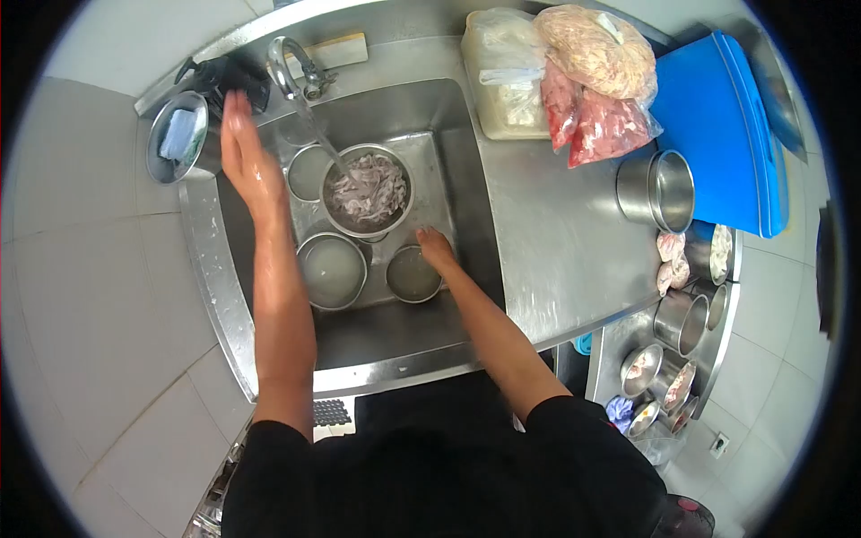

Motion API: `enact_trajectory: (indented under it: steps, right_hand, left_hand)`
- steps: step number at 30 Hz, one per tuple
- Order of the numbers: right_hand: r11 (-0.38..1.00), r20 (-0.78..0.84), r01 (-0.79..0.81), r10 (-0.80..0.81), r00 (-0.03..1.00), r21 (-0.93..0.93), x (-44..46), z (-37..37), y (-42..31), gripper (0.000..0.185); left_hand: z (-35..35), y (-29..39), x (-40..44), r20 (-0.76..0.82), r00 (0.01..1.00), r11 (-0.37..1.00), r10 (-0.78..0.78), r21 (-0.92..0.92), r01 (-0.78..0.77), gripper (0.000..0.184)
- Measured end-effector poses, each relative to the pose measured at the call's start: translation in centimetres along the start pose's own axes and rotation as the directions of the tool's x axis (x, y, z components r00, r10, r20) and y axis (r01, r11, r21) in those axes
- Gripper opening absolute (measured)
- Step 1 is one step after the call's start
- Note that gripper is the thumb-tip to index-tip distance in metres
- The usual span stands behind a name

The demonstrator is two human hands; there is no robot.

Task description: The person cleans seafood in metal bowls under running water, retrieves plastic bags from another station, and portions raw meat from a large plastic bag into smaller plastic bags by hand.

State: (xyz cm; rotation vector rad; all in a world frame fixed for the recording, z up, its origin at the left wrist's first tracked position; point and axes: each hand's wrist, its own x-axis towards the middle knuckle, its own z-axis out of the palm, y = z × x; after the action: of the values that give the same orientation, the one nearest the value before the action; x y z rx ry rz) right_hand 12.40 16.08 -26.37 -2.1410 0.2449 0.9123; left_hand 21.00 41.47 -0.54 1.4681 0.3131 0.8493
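My left hand point(248, 170) is raised at the left edge of the sink point(359, 336), flat and wet, fingers stretched out and holding nothing. It is beside a metal bowl point(163, 134) with a blue-white sponge point(182, 134) in it. My right hand point(436, 248) is over the upper right rim of a small metal pot point(414, 274), its fingers loosely extended; whether it touches the rim is hard to see. Water from the tap point(285, 72) runs into a metal basin point(412, 184) of pale, greyish-pink meat strips point(369, 190). Two pots of cloudy liquid point(333, 271) stand nearby.
On the right counter are a plastic tub point(507, 81), bagged meat point(610, 130), two nested metal pots point(659, 190) and a blue bin point(717, 134). A lower shelf holds several pots point(682, 323) and bowls of food. A dark object point(235, 79) stands behind my left hand.
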Motion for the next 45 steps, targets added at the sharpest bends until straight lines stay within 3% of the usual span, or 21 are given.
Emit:
enact_trajectory:
  steps: [3,5,7,9,10,11,13,15,17,20,22,25,27,28,29,30,31,34,38,43,45]
  right_hand:
    - [0.997,0.099,0.032,-0.025,0.995,-0.069,-1.3,0.5,2.2,0.063]
    - [0.993,0.077,0.078,-0.072,0.994,-0.085,-2.6,1.0,2.7,0.06]
    - [0.989,0.125,0.103,-0.089,0.988,-0.107,-4.9,-0.3,2.0,0.056]
    - [0.985,0.076,0.161,-0.156,0.985,-0.062,-6.7,-1.0,2.1,0.054]
    - [0.973,-0.073,0.225,-0.228,0.971,-0.039,-7.7,-0.9,2.7,0.047]
    - [0.949,-0.119,0.316,-0.315,0.942,-0.011,-9.4,-2.0,2.7,0.043]
    - [0.931,-0.263,0.365,-0.35,0.899,0.008,-13.9,-7.4,1.8,0.039]
    - [0.88,-0.191,0.444,-0.413,0.891,0.17,-18.4,-11.6,1.6,0.038]
    - [0.881,-0.363,0.458,-0.391,0.846,0.117,-22.0,-16.0,3.9,0.033]
    - [0.926,-0.798,0.338,-0.329,0.506,-0.167,-25.0,-22.3,11.5,0.023]
    - [0.995,-0.965,0.043,-0.094,0.245,-0.086,-28.8,-28.4,16.4,0.027]
    - [0.932,-0.982,-0.348,-0.151,-0.113,-0.104,-33.4,-37.4,22.9,0.035]
    - [0.962,-0.987,-0.247,-0.137,-0.079,-0.114,-34.1,-42.5,26.3,0.038]
    - [0.968,-0.99,-0.225,-0.128,-0.065,-0.111,-33.9,-44.9,27.5,0.038]
    - [0.971,-0.974,-0.23,-0.015,0.224,-0.068,-33.5,-47.3,28.5,0.038]
    - [0.968,-0.867,-0.25,0.093,0.489,-0.037,-32.9,-49.4,29.6,0.039]
    - [0.97,-0.862,-0.238,0.087,0.5,-0.04,-30.9,-50.6,31.8,0.039]
    - [0.887,-0.753,-0.441,0.196,0.629,-0.137,-25.1,-51.3,36.5,0.045]
    - [0.853,-0.561,-0.482,0.304,0.77,-0.2,-28.6,-54.5,34.3,0.047]
    - [0.883,-0.86,-0.469,0.254,0.443,0.019,-32.2,-54.3,32.8,0.045]
    - [0.869,-0.77,-0.483,0.232,0.594,-0.111,-31.5,-53.6,34.5,0.044]
  left_hand:
    - [4.5,7.0,2.4,0.28,0.938,0.971,-0.204,0.182,0.157,0.059]
    - [5.3,3.7,2.7,0.463,0.867,0.775,0.183,0.475,-0.417,0.056]
    - [5.2,1.4,3.3,0.42,0.845,0.601,0.331,0.597,-0.532,0.052]
    - [3.8,0.6,3.0,0.312,0.941,0.725,0.129,0.618,-0.305,0.052]
    - [3.3,0.0,1.2,0.153,0.976,0.906,0.153,0.373,-0.2,0.051]
    - [3.9,2.3,-0.8,0.102,0.983,0.985,-0.152,0.1,0.142,0.054]
    - [2.0,-2.6,-2.6,0.052,0.924,0.92,-0.379,-0.091,0.382,0.056]
    - [1.4,-9.1,-3.8,0.244,0.638,0.595,-0.731,-0.23,0.77,0.042]
    - [0.7,-15.4,-2.6,0.468,0.49,0.397,-0.736,-0.288,0.872,0.034]
    - [-0.4,-22.4,0.3,0.737,0.492,0.265,-0.463,-0.415,0.871,0.029]
    - [1.2,-15.5,-1.4,0.383,0.648,0.615,-0.658,-0.224,0.757,0.034]
    - [-0.9,-16.0,-3.6,0.586,0.608,0.643,-0.535,-0.185,0.743,0.034]
    - [-1.4,-17.4,-7.7,0.625,0.342,0.64,-0.701,0.342,0.688,0.05]
    - [-3.3,-21.6,-7.8,0.596,0.236,0.634,-0.767,0.647,0.424,0.051]
    - [-4.8,-25.3,-8.2,0.558,0.126,0.568,-0.82,0.82,0.066,0.054]
    - [-5.0,-23.5,-10.7,0.6,0.189,0.54,-0.777,0.79,-0.289,0.053]
    - [-5.2,-21.2,-15.1,0.651,0.223,0.423,-0.725,0.677,-0.602,0.053]
    - [0.9,-8.9,-22.4,0.218,0.326,0.276,-0.92,0.951,0.141,0.055]
    - [2.6,-5.7,-25.4,0.359,0.349,0.445,-0.865,0.872,0.204,0.054]
    - [1.8,-6.0,-25.4,0.385,0.476,0.524,-0.791,0.827,0.202,0.047]
    - [1.9,-4.8,-25.4,0.336,0.517,0.503,-0.787,0.834,0.225,0.044]
